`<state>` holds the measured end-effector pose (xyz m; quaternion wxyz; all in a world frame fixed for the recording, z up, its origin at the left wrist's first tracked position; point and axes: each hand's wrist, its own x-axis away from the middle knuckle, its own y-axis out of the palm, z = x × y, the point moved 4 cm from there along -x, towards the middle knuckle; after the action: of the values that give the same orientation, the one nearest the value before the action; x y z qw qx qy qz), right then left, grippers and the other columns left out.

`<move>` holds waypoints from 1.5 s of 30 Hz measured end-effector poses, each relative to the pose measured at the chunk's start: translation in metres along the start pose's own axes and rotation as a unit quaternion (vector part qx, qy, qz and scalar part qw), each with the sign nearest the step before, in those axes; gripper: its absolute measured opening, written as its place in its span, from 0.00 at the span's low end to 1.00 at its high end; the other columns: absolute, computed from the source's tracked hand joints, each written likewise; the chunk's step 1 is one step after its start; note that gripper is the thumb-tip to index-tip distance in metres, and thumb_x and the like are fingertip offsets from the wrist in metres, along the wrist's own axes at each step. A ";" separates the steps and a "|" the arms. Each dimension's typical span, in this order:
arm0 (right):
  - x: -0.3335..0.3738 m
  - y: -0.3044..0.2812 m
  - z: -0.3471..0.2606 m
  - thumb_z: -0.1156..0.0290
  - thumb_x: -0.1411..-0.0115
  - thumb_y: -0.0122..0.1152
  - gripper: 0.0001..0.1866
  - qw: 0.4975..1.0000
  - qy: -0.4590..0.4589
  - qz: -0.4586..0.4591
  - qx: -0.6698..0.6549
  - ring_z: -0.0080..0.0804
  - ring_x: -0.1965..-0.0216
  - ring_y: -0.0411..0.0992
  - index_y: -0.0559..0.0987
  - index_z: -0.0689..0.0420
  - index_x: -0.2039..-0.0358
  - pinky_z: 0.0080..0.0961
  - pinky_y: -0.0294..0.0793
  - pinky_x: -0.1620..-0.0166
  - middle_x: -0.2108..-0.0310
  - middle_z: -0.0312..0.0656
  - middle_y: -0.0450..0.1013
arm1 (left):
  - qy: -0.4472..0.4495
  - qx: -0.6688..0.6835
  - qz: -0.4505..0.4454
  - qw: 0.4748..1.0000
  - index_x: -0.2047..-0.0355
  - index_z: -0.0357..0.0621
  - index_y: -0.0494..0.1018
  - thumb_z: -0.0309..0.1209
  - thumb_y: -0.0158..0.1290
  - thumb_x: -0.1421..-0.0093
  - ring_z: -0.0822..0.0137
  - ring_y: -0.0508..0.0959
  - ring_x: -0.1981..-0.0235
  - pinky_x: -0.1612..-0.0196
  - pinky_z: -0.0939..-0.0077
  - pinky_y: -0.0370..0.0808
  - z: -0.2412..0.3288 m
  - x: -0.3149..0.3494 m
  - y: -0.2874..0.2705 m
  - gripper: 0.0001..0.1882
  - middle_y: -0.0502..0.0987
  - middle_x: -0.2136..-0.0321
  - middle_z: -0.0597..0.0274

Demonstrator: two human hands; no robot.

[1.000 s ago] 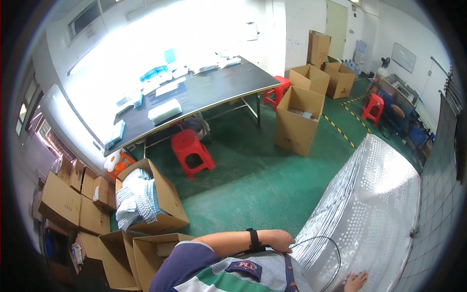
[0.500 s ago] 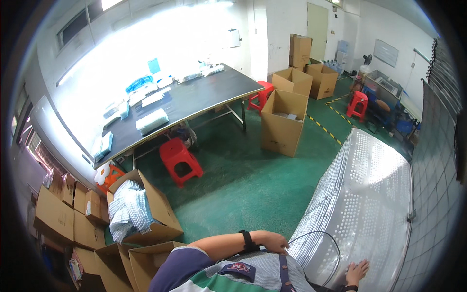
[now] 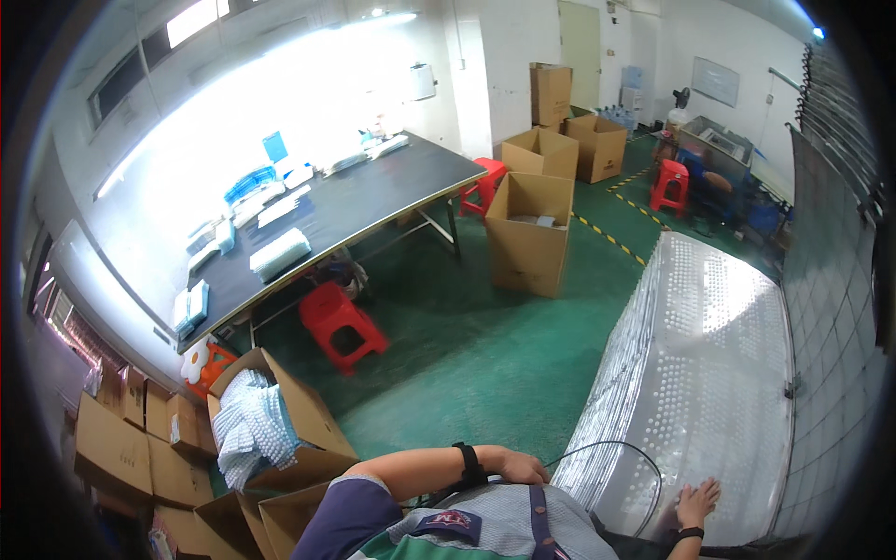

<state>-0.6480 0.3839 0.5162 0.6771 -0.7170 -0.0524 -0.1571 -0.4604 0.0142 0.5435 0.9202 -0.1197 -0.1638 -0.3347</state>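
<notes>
My right hand (image 3: 697, 502) lies on the top of a tall stack of pale, glossy sheets (image 3: 695, 392) patterned with rows of round dots. Its fingers are stretched out and spread, and a black band circles the wrist. Bent across my front, my left arm brings my left hand (image 3: 523, 467) beside the near left edge of the stack. Those fingers curl downward; whatever they hold, if anything, is hidden. A thin black cable (image 3: 644, 457) loops from close to the left hand over the near end of the sheets.
A dark-topped table (image 3: 373, 201) carries bubble-wrapped bundles. A red stool (image 3: 341, 327) stands by it. Cardboard boxes stand at the left, one holding dotted blue-white wrap (image 3: 252, 425); another open carton (image 3: 530, 247) stands mid-floor. A grey gridded panel (image 3: 826, 308) borders the stack's right side.
My right hand has shifted slightly right and up over the top sheet. The left hand has barely moved. My view has turned slightly, so the room sits further left.
</notes>
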 end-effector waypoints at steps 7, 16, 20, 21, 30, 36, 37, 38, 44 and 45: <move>0.006 -0.004 -0.007 0.57 0.45 0.49 0.41 0.999 -0.016 -0.008 -0.026 0.54 0.37 0.32 0.42 0.63 0.40 0.55 0.38 0.41 0.37 0.55 0.34 | 0.021 -0.057 -0.009 0.998 0.63 0.32 0.71 0.36 0.45 0.47 0.61 0.71 0.61 0.57 0.70 0.66 -0.002 -0.002 -0.003 0.18 0.73 0.65 0.50; 0.005 -0.008 -0.006 0.55 0.45 0.48 0.41 1.000 -0.009 -0.018 -0.020 0.54 0.37 0.31 0.42 0.64 0.40 0.55 0.38 0.41 0.37 0.55 0.34 | -0.012 -0.125 -0.026 0.992 0.60 0.35 0.71 0.39 0.44 0.49 0.56 0.72 0.60 0.55 0.68 0.66 -0.003 -0.014 -0.012 0.22 0.74 0.63 0.48; 0.006 -0.011 -0.009 0.56 0.44 0.48 0.41 0.999 -0.012 -0.028 -0.026 0.54 0.37 0.30 0.42 0.64 0.40 0.55 0.38 0.40 0.37 0.55 0.33 | 0.047 -0.026 0.048 0.997 0.62 0.34 0.72 0.39 0.44 0.50 0.57 0.73 0.62 0.57 0.67 0.66 -0.021 -0.020 -0.004 0.21 0.75 0.65 0.48; 0.006 -0.012 -0.010 0.56 0.44 0.48 0.41 0.999 -0.015 -0.026 -0.025 0.55 0.37 0.30 0.42 0.64 0.40 0.55 0.38 0.40 0.37 0.55 0.33 | 0.047 -0.026 0.045 0.998 0.62 0.34 0.72 0.39 0.44 0.50 0.57 0.73 0.62 0.57 0.67 0.66 -0.023 -0.021 -0.004 0.21 0.75 0.65 0.48; 0.016 -0.009 -0.009 0.56 0.45 0.48 0.41 0.999 -0.024 -0.030 -0.031 0.57 0.37 0.32 0.42 0.65 0.40 0.55 0.38 0.40 0.38 0.58 0.33 | -0.003 -0.052 -0.045 0.998 0.57 0.34 0.69 0.33 0.46 0.51 0.59 0.70 0.58 0.54 0.65 0.65 -0.012 -0.011 -0.004 0.22 0.72 0.59 0.50; 0.022 -0.009 0.002 0.54 0.46 0.49 0.41 0.996 -0.055 -0.016 -0.069 0.59 0.38 0.33 0.45 0.68 0.41 0.55 0.35 0.40 0.38 0.60 0.37 | 0.005 -0.041 -0.035 0.999 0.61 0.36 0.72 0.32 0.46 0.52 0.60 0.74 0.63 0.58 0.69 0.69 0.005 -0.004 -0.014 0.18 0.76 0.65 0.51; 0.014 -0.001 0.008 0.53 0.46 0.48 0.42 0.994 -0.086 -0.019 -0.061 0.59 0.38 0.33 0.46 0.70 0.42 0.50 0.33 0.39 0.39 0.61 0.37 | -0.002 -0.066 -0.057 0.996 0.63 0.37 0.73 0.33 0.48 0.50 0.61 0.74 0.64 0.59 0.71 0.70 0.006 -0.007 -0.019 0.16 0.76 0.67 0.51; 0.003 0.003 0.015 0.52 0.45 0.47 0.42 0.990 -0.130 -0.019 -0.049 0.58 0.38 0.34 0.47 0.71 0.42 0.46 0.32 0.38 0.39 0.61 0.38 | -0.037 -0.067 -0.046 0.996 0.63 0.37 0.73 0.34 0.50 0.49 0.62 0.74 0.64 0.59 0.71 0.70 0.016 -0.006 -0.027 0.17 0.76 0.67 0.52; -0.004 -0.069 0.024 0.56 0.45 0.51 0.30 0.954 -0.165 0.137 -0.209 0.51 0.45 0.58 0.65 0.69 0.51 0.34 0.57 0.43 0.49 0.59 0.61 | -0.027 -0.074 0.014 0.997 0.58 0.35 0.71 0.37 0.52 0.44 0.66 0.74 0.60 0.55 0.73 0.70 -0.002 -0.010 -0.059 0.18 0.75 0.62 0.56; -0.009 -0.074 0.036 0.56 0.45 0.51 0.30 0.958 -0.144 0.138 -0.207 0.51 0.45 0.58 0.65 0.69 0.51 0.34 0.57 0.43 0.49 0.59 0.61 | -0.054 -0.077 0.054 0.994 0.57 0.35 0.70 0.37 0.51 0.44 0.66 0.73 0.59 0.55 0.73 0.70 -0.006 -0.023 -0.064 0.20 0.74 0.61 0.56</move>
<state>-0.6723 0.4266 0.5834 0.5138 -0.8570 -0.0160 0.0359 -0.5179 -0.0219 0.5366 0.9147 -0.2170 -0.1806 -0.2891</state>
